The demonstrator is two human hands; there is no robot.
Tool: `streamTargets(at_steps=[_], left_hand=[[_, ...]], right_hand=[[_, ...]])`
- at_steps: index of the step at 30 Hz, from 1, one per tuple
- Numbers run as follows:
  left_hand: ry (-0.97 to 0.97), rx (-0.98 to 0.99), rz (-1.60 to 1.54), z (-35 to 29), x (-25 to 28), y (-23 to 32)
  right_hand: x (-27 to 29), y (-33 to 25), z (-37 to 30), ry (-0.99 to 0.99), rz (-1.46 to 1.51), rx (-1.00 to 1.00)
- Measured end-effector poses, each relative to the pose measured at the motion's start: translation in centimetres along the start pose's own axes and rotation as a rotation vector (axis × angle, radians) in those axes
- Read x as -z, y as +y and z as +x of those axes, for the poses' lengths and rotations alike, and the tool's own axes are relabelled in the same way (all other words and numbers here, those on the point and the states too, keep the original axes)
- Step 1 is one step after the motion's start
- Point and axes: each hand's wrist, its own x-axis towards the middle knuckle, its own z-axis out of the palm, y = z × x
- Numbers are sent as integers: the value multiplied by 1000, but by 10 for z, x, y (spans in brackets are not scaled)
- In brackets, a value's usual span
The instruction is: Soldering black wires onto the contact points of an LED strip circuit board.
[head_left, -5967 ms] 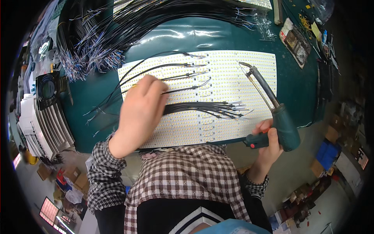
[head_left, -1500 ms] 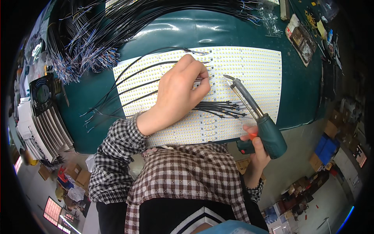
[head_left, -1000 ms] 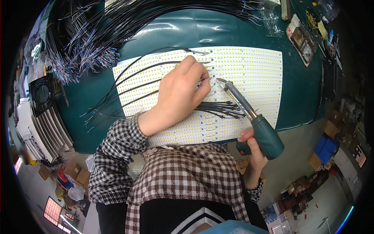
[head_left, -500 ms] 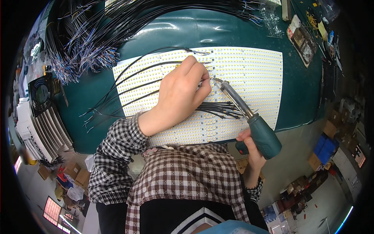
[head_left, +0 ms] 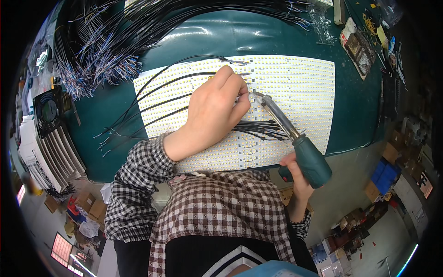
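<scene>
Left hand: fingers together, pinching, we judge, a black wire, its end mostly hidden; probably to steady it near the tip. Right hand: fingers clamped on the grip of a soldering iron, presumably for aim. Iron: over the LED board on our desk, long axis diagonal, tip pointing forward-left.

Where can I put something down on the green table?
Right of the LED board there's bare green tabletop, and a bare strip between the board's top edge and the black cable bundle. It's crowded at upper left, under that bundle, and mid-board, where the left hand and the soldering gun in the right hand are close.
</scene>
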Motion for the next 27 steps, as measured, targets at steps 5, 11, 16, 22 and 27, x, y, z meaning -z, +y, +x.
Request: streamTargets(at_steps=[5, 11, 16, 22, 27], left_hand=[[-4, 3, 2, 0, 1, 1], [-1, 1, 0, 0, 1, 1], [-32, 17, 55, -2, 3, 3], [-63, -180, 160, -34, 23, 20], [-172, -260, 153, -53, 18, 9]], right_hand=[[-1, -3, 1, 1, 69, 36], [-3, -6, 1, 12, 105, 4], [0, -9, 2, 37, 125, 19], [10, -9, 4, 136, 72, 93], [15, -11, 6, 203, 78, 144]])
